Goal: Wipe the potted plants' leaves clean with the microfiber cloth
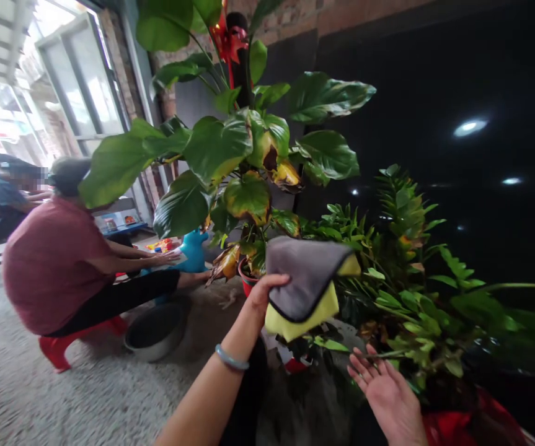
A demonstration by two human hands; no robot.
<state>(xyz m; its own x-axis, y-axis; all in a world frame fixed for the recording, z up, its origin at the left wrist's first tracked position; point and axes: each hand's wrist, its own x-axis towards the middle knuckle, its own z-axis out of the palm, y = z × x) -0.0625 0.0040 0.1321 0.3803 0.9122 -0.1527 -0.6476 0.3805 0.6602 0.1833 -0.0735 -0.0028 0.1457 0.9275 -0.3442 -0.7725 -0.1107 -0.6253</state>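
Observation:
My left hand (263,292) is raised and holds a folded cloth (308,282), grey on one side and yellow on the other, in front of the plants. A pale bracelet sits on that wrist. My right hand (384,387) is open, palm up, with its fingers under a thin stem of the small-leaved plant (411,297). Behind the cloth stands a tall plant with large green leaves (230,148), some of them yellow and brown, in a red pot (247,282).
A person in a dark red shirt (51,263) sits on a low red stool (57,350) at the left, reaching toward a blue object (193,251). A grey basin (155,331) lies on the gravelly floor. A dark glossy wall (457,93) stands behind the plants.

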